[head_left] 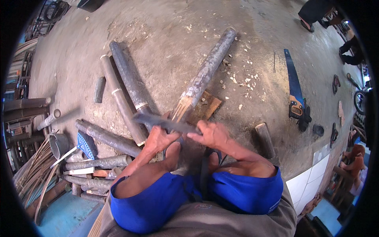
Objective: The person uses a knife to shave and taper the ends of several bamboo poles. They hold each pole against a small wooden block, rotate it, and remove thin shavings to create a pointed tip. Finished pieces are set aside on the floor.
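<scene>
A long-bladed knife [177, 125], dark and smeared by motion, lies crosswise in front of my knees. My right hand [213, 136] is closed at its right end, thumb pointing inward. Toward the other end my left hand [158, 139] is closed on it, and the dark tip sticks out past these fingers. Beneath the blade, the near end of a mottled grey bamboo pole [209, 67] comes between my feet. Its surface there is cut down to pale, streaked wood. A brown wooden block [212, 106] sits beside the cut part. The pole's nearest tip is hidden by my hands.
More bamboo poles [128, 75] lie to the left, with a pile of cut pieces [106, 162] nearer me. A blue handsaw [294, 79] and a short bamboo piece [264, 140] are at right. Pale chips [248, 81] litter the concrete floor. Other people's feet [308, 25] show at far right.
</scene>
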The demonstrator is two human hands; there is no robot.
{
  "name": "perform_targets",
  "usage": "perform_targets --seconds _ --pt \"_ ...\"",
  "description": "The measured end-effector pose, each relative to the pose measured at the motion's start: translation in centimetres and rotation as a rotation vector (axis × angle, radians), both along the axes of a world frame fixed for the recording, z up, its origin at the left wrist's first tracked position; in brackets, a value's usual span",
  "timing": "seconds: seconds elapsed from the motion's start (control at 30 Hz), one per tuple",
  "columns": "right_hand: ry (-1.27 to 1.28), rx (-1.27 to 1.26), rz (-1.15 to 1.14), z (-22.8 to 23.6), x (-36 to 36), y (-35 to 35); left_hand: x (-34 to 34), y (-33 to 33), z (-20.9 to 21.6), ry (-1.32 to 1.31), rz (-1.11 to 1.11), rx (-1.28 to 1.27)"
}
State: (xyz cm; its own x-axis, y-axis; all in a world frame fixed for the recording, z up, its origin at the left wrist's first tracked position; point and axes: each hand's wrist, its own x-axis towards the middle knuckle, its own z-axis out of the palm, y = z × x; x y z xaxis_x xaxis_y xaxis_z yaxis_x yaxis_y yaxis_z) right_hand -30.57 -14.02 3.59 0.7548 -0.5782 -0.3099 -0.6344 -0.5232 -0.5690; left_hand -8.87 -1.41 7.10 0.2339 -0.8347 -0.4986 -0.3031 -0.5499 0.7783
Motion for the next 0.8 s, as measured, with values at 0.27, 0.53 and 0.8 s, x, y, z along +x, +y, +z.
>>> perform_targets --seconds 0.27,0.53,0.8 --pt "-0.006 -0.01 -0.025 -0.2 -0.2 -1.1 -0.3 -1.2 0.9 0.097 0.029 -0.007" --pt "-0.055 -0.022 0.068 1.9 -0.5 -1.0 -0.6 -1.4 2.1 -0.062 0.079 -0.001" --pt "-0.136 0.016 0.064 2.0 0.1 -0.4 -0.4 -1.4 2.2 -0.087 0.024 -0.01"
